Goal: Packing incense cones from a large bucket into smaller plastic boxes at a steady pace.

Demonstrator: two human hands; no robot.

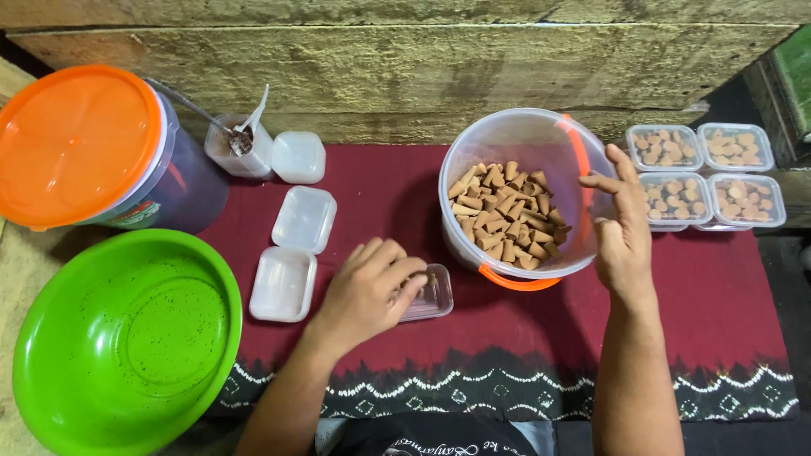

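Resting my left hand (369,291) over a small clear plastic box (429,295) on the dark red cloth (718,295), fingers curled down onto it so most of the box is hidden; whether I grip it or just press on it, I cannot tell; my right hand (621,224) hovers at the right edge of the clear bucket (507,135), fingers loosely spread and holding nothing; brown cone-shaped pieces (505,215) pile in the bucket's bottom, its orange handle (517,280) hanging at the front rim; four filled, lidded boxes (708,176) sit just right of the bucket; an open empty box (293,252) lies left of my hand; green bowl (122,338) and orange-lidded tub (80,143) stand far left.
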